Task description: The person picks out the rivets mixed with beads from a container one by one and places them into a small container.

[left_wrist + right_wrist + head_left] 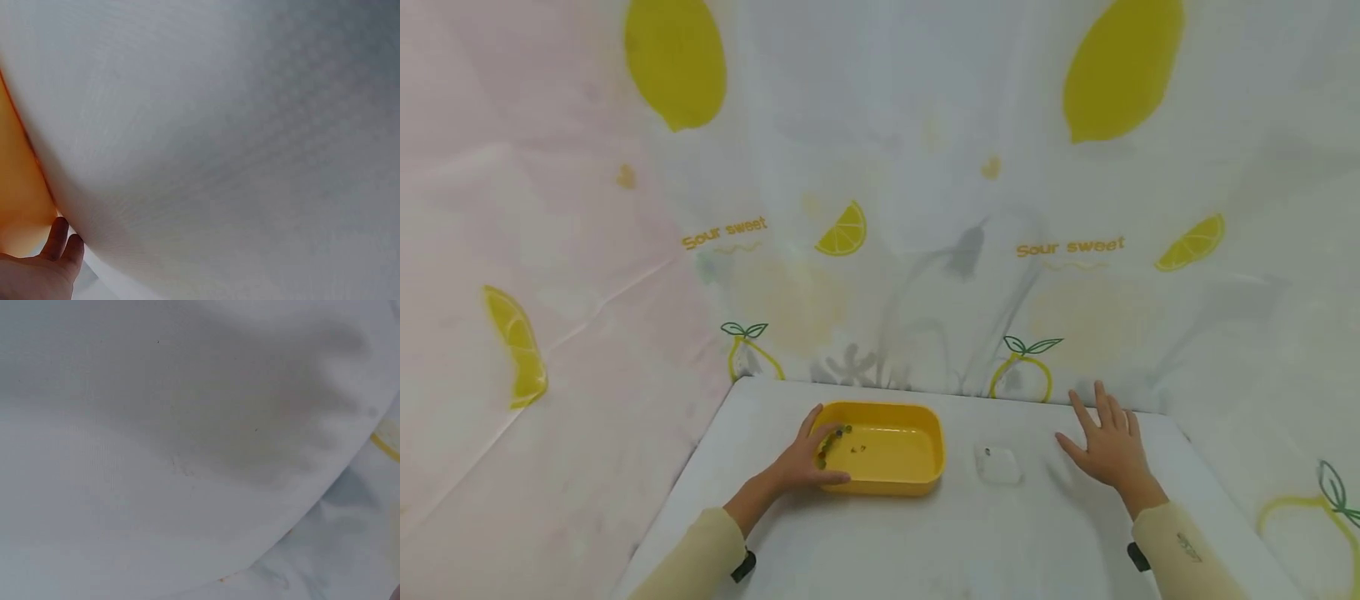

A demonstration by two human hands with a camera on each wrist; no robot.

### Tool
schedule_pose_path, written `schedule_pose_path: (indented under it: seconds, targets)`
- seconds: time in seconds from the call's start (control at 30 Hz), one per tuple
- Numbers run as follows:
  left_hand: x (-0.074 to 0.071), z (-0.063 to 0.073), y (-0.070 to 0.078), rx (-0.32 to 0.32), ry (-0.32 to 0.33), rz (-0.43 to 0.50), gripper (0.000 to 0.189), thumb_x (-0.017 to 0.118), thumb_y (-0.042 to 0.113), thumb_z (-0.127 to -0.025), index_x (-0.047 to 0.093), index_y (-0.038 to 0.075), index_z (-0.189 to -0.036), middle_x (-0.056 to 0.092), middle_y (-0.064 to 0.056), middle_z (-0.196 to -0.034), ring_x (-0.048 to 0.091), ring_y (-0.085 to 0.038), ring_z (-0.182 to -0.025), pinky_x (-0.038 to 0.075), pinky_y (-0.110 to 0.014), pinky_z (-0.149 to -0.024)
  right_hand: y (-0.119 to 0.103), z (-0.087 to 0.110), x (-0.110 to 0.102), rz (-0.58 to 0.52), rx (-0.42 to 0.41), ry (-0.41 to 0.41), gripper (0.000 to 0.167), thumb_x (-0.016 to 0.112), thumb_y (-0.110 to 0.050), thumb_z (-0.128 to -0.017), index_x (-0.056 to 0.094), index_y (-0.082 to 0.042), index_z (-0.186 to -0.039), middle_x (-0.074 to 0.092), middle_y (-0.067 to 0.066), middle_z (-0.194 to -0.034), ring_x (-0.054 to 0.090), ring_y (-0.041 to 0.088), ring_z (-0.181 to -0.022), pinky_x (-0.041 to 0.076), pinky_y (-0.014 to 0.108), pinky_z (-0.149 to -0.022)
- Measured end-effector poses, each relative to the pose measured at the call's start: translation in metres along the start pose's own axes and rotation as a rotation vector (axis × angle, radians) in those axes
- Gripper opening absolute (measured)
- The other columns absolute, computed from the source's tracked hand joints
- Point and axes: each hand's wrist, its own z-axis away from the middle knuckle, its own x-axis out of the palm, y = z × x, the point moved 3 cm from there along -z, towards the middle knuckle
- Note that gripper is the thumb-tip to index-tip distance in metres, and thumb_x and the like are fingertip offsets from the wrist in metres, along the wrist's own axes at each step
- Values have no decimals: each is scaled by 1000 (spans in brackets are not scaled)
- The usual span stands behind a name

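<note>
At the left end of a yellow plastic basin [891, 489], my left hand [805, 461] grips the side, its fingers spread across the rim. In the left wrist view, fingertips [75, 244] lie against the basin's outer wall [22, 181]. A curved row of small green and dark beads [827, 447] sits inside by this hand, partly covered by it. Two tiny brownish pieces [862, 448] lie on the basin floor. My right hand [1112, 450] hovers over the table's right side, fingers spread and holding nothing; the right wrist view shows only its shadow.
A small clear square dish [1000, 475] with a tiny dark bit in its corner stands between the basin and my right hand. The white table [977, 550] ends at the back against a lemon-print cloth [917, 317], which also hangs on both sides.
</note>
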Motion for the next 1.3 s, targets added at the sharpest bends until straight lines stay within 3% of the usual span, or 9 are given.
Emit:
schedule_pose_path:
  seconds: [0.27, 0.57, 0.83, 1.1, 1.3]
  targets:
    - [0, 3, 0, -20, 1, 0, 96, 81, 59, -71, 40, 23, -150, -5, -11, -167, 23, -46, -147, 31, -67, -110, 7, -2, 8, -20, 24, 48, 80, 57, -48, -93, 22, -15, -157, 5, 27, -162, 20, 53, -137, 15, 73, -106]
    - [4, 5, 0, -20, 5, 1, 95, 82, 58, -71, 41, 23, -149, -5, -10, -167, 24, -46, -147, 32, -66, -110, -12, -12, 5, -35, 20, 36, 77, 60, -43, -92, 27, -13, -155, 6, 29, -162, 21, 54, -137, 11, 74, -108]
    - [1, 2, 2, -15, 6, -6, 95, 81, 60, -70, 41, 24, -149, -5, -10, -167, 26, -46, -146, 33, -67, -109, -35, -33, 9, -27, -51, 92, 75, 62, -42, -90, 34, -12, -152, 15, 30, -160, 27, 53, -136, 16, 73, -108]
    - [0, 1, 1, -7, 19, -21, 97, 80, 63, -69, 41, 24, -149, -5, -10, -167, 25, -46, -146, 33, -66, -109, -76, -52, 17, -27, -103, 67, 74, 61, -45, -91, 36, -13, -152, 15, 28, -161, 26, 50, -141, 18, 72, -110]
    - [1, 3, 0, 3, 21, 6, 97, 81, 61, -70, 41, 22, -149, -4, -11, -167, 23, -48, -146, 33, -67, -109, -108, -67, 18, -10, -91, 22, 76, 58, -48, -92, 31, -15, -155, 10, 25, -163, 22, 46, -145, 16, 68, -115]
